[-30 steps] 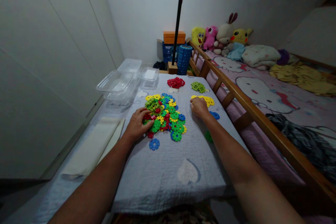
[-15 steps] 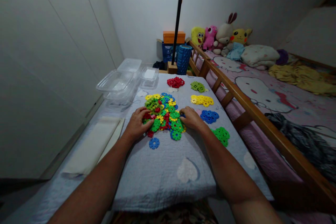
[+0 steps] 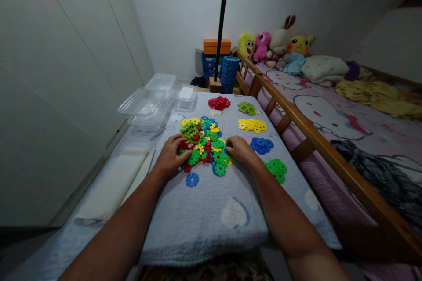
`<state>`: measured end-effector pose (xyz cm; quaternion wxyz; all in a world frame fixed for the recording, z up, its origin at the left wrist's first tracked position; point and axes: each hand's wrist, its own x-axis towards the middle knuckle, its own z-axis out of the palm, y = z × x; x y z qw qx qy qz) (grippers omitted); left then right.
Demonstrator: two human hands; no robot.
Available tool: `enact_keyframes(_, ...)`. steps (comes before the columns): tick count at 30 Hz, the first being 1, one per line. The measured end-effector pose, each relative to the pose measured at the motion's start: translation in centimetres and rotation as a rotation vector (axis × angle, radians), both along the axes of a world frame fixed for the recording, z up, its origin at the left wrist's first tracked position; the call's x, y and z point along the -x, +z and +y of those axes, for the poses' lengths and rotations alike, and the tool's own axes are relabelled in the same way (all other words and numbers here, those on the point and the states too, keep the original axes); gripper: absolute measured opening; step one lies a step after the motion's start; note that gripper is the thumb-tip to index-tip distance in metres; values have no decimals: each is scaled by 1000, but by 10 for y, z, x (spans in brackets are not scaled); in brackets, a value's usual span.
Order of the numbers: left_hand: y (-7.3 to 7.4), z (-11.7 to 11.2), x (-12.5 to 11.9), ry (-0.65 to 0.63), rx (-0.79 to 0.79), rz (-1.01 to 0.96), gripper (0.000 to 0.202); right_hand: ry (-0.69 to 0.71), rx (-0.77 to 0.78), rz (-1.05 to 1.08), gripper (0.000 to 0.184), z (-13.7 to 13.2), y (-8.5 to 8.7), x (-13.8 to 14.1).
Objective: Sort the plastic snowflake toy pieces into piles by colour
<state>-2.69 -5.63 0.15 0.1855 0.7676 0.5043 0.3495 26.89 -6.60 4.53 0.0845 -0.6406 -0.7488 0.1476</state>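
A mixed pile of plastic snowflake discs (image 3: 205, 142) in red, yellow, blue and two greens lies in the middle of the cloth-covered table. My left hand (image 3: 171, 154) rests at the pile's left edge, thumb and fingers apart, fingertips touching red and green discs. At the right edge, my right hand (image 3: 240, 149) has its fingers curled together around a blue snowflake disc, mostly hidden by them. One loose blue disc (image 3: 192, 180) lies flat in front of the pile.
Sorted heaps run down the right side: red (image 3: 219, 103), light green (image 3: 247, 108), yellow (image 3: 252, 125), blue (image 3: 261, 145) and green (image 3: 277, 170). Clear plastic boxes (image 3: 147, 107) and a folded cream cloth (image 3: 115, 182) are at left. A wooden bed rail (image 3: 296, 114) borders the right.
My right hand's fingers have curled in more at the pile's edge. My left hand has hardly moved. The whole view has shifted slightly.
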Motion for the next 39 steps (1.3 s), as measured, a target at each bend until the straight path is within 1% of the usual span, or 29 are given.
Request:
enact_keyframes(4, 0, 0, 0, -5, -1, -3, 44, -9, 27, 66, 11, -1, 2, -2)
enact_keyframes(8, 0, 0, 0, 3, -3, -8, 43, -5, 87, 223, 8, 1, 4, -13)
enact_keyframes(10, 1, 0, 0, 2, 0, -5, 43, -20, 87, 297, 6, 2, 4, -24)
enact_keyframes(12, 1, 0, 0, 0, 2, -2, 43, -53, 52, 350, 6, 4, 5, -39)
enact_keyframes(16, 2, -1, 0, -2, 2, -2, 44, -145, -19, 393, 7, 2, 10, -69)
enact_keyframes(20, 2, -1, 0, -2, -4, -4, 44, -231, -43, 337, 12, -3, 15, -85)
enact_keyframes(25, 3, -2, 0, -2, 4, 2, 43, -310, -42, 218, 15, -5, 14, -92)
enact_keyframes(29, 3, -2, -1, -1, 9, 4, 45, -312, -86, 75, 14, -3, 13, -94)
enact_keyframes(32, 3, -2, -1, -3, 6, 1, 45, -308, -69, 5, 15, -2, 13, -93)
enact_keyframes(35, 2, -1, -1, -4, -1, 2, 45, -322, -45, -15, 17, -2, 13, -91)
enact_keyframes(39, 0, 0, 0, -3, -13, -3, 43, -318, -57, -5, 19, -1, 12, -85)
